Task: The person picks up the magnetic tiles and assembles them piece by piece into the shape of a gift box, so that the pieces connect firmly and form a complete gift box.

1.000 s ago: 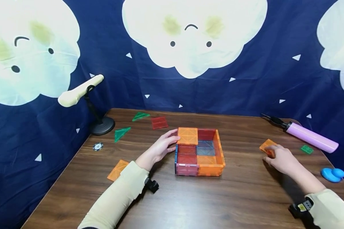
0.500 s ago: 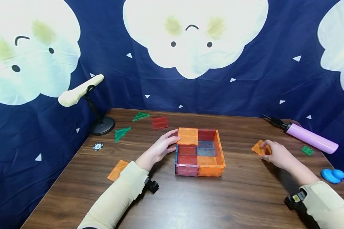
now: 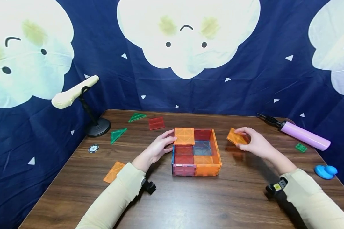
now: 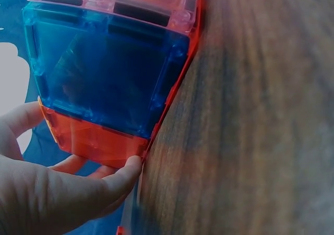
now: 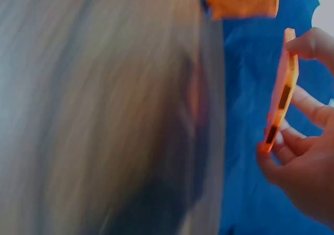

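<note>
Magnetic tile box (image 3: 196,152) on counter (image 3: 189,197): walls up, one orange lid tile (image 3: 184,136) fitted, steadied by left hand (image 3: 157,149) fingertips. Second orange tile (image 3: 236,138) pinched in right hand (image 3: 253,142), unplaced beside box; three roof squares open

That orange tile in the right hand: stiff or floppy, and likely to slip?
Probably stiff: the orange tile stays flat, pinched by the right hand. Likely light, since fingertips alone carry it. Its smooth plastic might slip.
</note>
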Tool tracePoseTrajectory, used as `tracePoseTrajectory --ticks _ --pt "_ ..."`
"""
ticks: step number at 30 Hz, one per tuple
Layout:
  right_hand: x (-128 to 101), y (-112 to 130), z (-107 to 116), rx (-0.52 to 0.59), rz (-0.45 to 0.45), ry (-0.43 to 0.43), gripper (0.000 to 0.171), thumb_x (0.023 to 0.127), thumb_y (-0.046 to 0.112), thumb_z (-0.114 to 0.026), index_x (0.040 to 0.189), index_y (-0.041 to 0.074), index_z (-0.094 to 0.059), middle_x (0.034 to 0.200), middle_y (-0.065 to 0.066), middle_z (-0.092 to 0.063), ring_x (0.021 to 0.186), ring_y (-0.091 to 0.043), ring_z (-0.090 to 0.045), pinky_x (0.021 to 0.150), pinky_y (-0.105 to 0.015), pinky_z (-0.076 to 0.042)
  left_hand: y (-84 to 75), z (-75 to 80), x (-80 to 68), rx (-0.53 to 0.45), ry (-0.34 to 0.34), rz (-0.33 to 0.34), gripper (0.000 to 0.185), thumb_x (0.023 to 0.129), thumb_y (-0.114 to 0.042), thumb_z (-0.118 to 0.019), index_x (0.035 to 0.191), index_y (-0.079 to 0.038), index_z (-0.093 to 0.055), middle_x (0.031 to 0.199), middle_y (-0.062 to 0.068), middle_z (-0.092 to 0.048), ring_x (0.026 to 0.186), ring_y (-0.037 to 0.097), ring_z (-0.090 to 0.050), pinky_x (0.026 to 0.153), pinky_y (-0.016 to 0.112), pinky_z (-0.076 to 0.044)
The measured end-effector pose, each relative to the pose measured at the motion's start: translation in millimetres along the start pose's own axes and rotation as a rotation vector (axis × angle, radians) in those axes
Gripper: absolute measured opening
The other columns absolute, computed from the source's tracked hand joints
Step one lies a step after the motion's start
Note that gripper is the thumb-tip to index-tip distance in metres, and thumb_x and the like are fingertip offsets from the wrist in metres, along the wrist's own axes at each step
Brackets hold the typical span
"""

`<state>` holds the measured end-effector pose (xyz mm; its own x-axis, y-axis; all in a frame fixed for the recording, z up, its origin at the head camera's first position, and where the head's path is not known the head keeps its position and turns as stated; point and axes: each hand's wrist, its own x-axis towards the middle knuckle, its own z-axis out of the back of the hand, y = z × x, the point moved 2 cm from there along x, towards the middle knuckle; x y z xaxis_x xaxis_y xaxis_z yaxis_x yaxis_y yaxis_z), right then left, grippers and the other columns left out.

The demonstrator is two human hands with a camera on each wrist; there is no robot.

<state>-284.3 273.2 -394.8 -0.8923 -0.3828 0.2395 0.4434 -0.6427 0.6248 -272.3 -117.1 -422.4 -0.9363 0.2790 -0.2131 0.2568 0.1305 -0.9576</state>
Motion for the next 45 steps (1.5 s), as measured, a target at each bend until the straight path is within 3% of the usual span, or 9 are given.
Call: tracePoseTrajectory --ticks 5,9,21,27,31,35,40,42,45 --pt "25 38 -16 0.000 0.175 -0.013 0.051 0.079 0.005 -0.084 0.126 0.006 -0.064 0.128 -0.016 -0.061 0.111 -0.031 -0.056 0.094 -0.043 -0.046 1.5 0.9 -0.5 -0.006 -0.001 -0.001 0.063 0.101 -0.018 -0.059 0.158 -0.010 -0.034 0.156 0.016 -0.039 0.136 0.032 -0.042 0.114 0.053 -0.033" --pt "43 58 -29 -0.035 0.263 0.051 0.051 0.077 0.009 -0.085 0.124 0.010 -0.066 0.131 -0.011 -0.061 0.120 -0.031 -0.051 0.100 -0.055 -0.042 3.7 2.6 -0.4 -0.012 -0.005 -0.001 0.063 0.101 -0.019 -0.059 0.158 -0.011 -0.034 0.157 0.015 -0.038 0.137 0.032 -0.042 0.114 0.053 -0.033" --pt "75 88 -71 -0.038 0.430 0.220 0.046 0.075 0.014 -0.080 0.119 0.012 -0.068 0.127 -0.004 -0.062 0.119 -0.028 -0.050 0.102 -0.050 -0.040 4.3 18.3 -13.6 0.002 -0.036 -0.002 0.064 0.101 -0.020 -0.059 0.158 -0.010 -0.033 0.157 0.016 -0.038 0.139 0.033 -0.039 0.115 0.054 -0.031" --pt "77 84 -72 0.016 0.425 0.229 0.050 0.078 0.016 -0.082 0.125 0.009 -0.066 0.131 -0.006 -0.061 0.124 -0.029 -0.049 0.106 -0.053 -0.037 4.4 19.2 -14.7 -0.003 -0.035 -0.003 0.064 0.102 -0.021 -0.059 0.159 -0.010 -0.032 0.157 0.015 -0.038 0.139 0.032 -0.040 0.115 0.053 -0.032" --pt "72 70 -72 0.141 0.297 0.255 0.063 0.084 0.017 -0.083 0.140 0.007 -0.057 0.142 -0.014 -0.055 0.134 -0.033 -0.046 0.112 -0.057 -0.033 5.0 21.6 -22.6 0.028 -0.053 -0.008 0.062 0.103 -0.021 -0.057 0.158 -0.005 -0.031 0.153 0.019 -0.042 0.137 0.035 -0.041 0.114 0.053 -0.035" --pt "63 53 -76 0.389 0.125 0.284 0.074 0.089 0.007 -0.079 0.152 0.002 -0.041 0.151 -0.023 -0.045 0.138 -0.038 -0.044 0.113 -0.057 -0.033 2.6 32.8 -48.5 0.246 -0.085 -0.065 0.054 0.103 -0.017 -0.057 0.151 0.003 -0.040 0.145 0.025 -0.050 0.129 0.037 -0.051 0.106 0.052 -0.044" --pt "48 35 -78 0.623 0.006 0.247 0.072 0.092 0.003 -0.073 0.153 -0.002 -0.036 0.149 -0.026 -0.045 0.137 -0.037 -0.043 0.110 -0.034 -0.040 -7.7 51.8 -98.3 0.815 -0.179 -0.167 0.037 0.099 -0.018 -0.066 0.131 0.000 -0.062 0.120 0.014 -0.070 0.112 0.031 -0.065 0.092 0.049 -0.053" --pt "43 31 -77 0.648 -0.015 0.223 0.070 0.093 0.004 -0.072 0.153 -0.001 -0.037 0.148 -0.026 -0.046 0.136 -0.035 -0.044 0.104 -0.025 -0.042 -9.7 58.6 -117.8 1.028 -0.225 -0.181 0.034 0.097 -0.022 -0.069 0.125 -0.002 -0.066 0.115 0.013 -0.072 0.110 0.033 -0.066 0.091 0.052 -0.052" --pt "39 27 -75 0.655 -0.031 0.206 0.068 0.094 0.004 -0.070 0.154 0.001 -0.037 0.150 -0.025 -0.044 0.135 -0.034 -0.044 0.101 -0.022 -0.044 -7.1 68.4 -142.7 1.303 -0.308 -0.152 0.041 0.092 -0.028 -0.074 0.121 0.001 -0.067 0.112 0.020 -0.070 0.104 0.041 -0.066 0.084 0.057 -0.053"
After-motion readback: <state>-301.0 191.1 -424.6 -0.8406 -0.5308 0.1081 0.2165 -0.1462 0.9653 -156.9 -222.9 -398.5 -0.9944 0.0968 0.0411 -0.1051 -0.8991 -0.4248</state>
